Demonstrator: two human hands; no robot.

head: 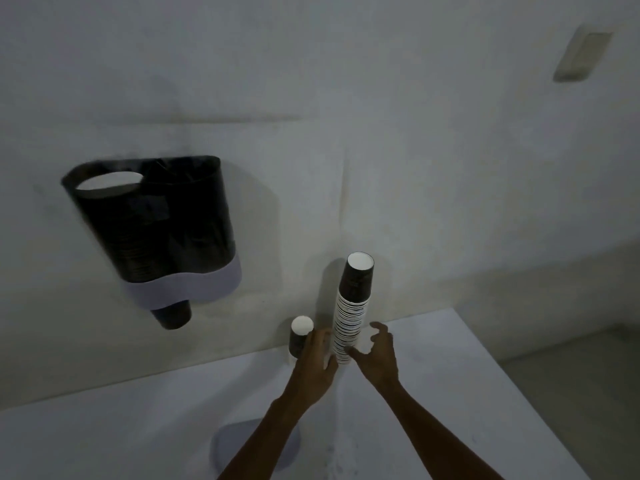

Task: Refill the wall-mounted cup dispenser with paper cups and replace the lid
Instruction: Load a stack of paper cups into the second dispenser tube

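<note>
A dark, see-through cup dispenser (156,223) with a pale grey base hangs on the wall at the left, its top uncovered. A stack of cups fills its left tube, and one cup pokes out below. A tall stack of dark paper cups (351,306) stands on the white table (138,427) against the wall. My left hand (317,362) and my right hand (375,355) reach to either side of the stack's foot, fingers spread, holding nothing. A short cup stack (299,336) stands just left of my left hand. The grey lid (256,441) lies flat on the table under my left forearm.
The table's right edge drops off to the floor at the right. A pale switch plate (581,57) sits high on the wall at the upper right. The room is dim.
</note>
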